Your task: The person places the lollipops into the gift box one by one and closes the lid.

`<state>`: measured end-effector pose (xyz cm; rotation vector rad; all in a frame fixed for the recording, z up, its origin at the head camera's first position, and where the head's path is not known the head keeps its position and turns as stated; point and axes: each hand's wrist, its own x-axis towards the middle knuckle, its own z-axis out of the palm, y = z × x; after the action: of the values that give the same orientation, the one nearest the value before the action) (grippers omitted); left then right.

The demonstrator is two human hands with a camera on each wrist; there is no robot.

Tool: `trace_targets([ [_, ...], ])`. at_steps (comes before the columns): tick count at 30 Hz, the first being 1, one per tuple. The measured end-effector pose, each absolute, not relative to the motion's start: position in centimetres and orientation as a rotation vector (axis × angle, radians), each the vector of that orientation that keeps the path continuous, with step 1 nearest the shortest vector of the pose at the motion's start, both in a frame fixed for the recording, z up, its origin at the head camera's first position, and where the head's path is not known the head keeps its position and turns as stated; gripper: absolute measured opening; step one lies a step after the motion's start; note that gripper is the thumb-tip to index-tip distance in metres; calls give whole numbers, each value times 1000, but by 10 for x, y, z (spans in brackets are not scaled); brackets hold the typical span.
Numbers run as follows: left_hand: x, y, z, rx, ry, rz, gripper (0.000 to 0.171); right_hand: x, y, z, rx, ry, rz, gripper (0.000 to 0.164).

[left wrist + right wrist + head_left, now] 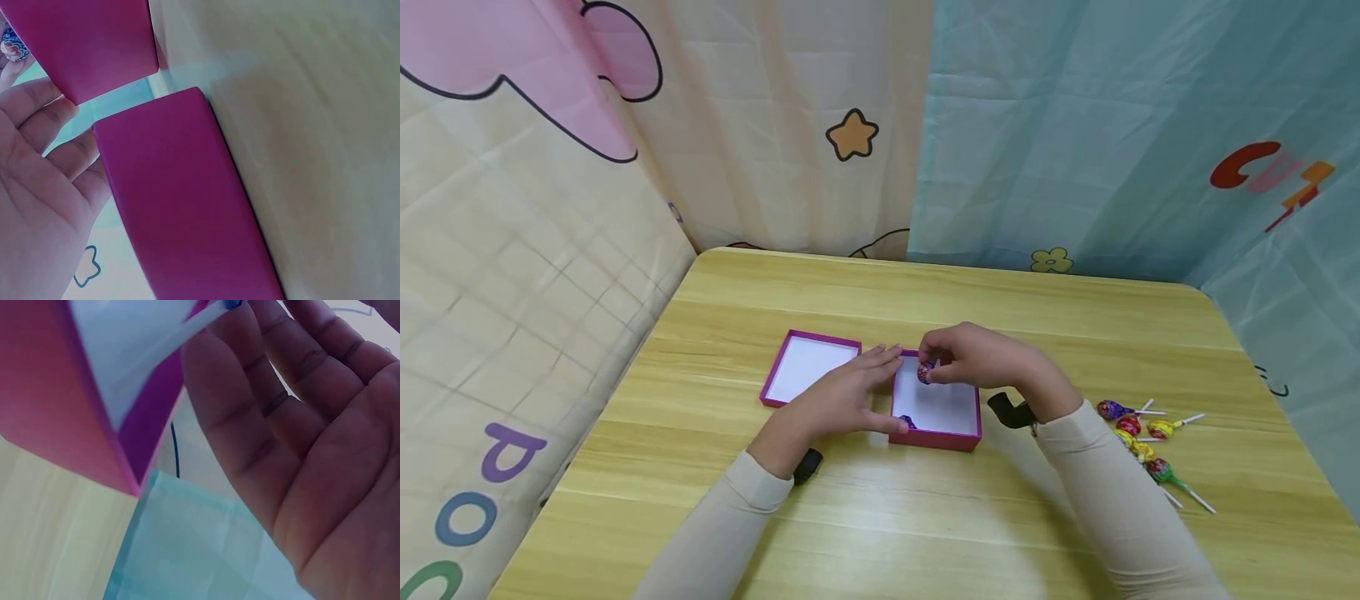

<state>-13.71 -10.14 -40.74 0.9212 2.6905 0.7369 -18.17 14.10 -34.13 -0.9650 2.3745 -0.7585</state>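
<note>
Far left, on the curtain [602,258], big letters, with a blue "o" [441,518] easy to read. Next, a pink lid [808,368], white inside up, flat on the table [880,533]. Then the left hand [842,398], fingers stretched out, at the left edge of a pink box [936,440]. In the box's near left corner, a purple sweet [907,422], partly hidden. At the box's opening, a lollipop [923,373], pinched by the right hand [977,358]. Far right, a pile of lollipops [1142,452], wrapper writing too small to read.
</note>
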Motion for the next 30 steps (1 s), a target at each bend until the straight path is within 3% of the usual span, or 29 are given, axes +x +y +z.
trace_targets([
  [30, -138, -101, -408, 936, 2682, 765, 100, -176, 125, -379, -1033, 2362, -603, 8],
])
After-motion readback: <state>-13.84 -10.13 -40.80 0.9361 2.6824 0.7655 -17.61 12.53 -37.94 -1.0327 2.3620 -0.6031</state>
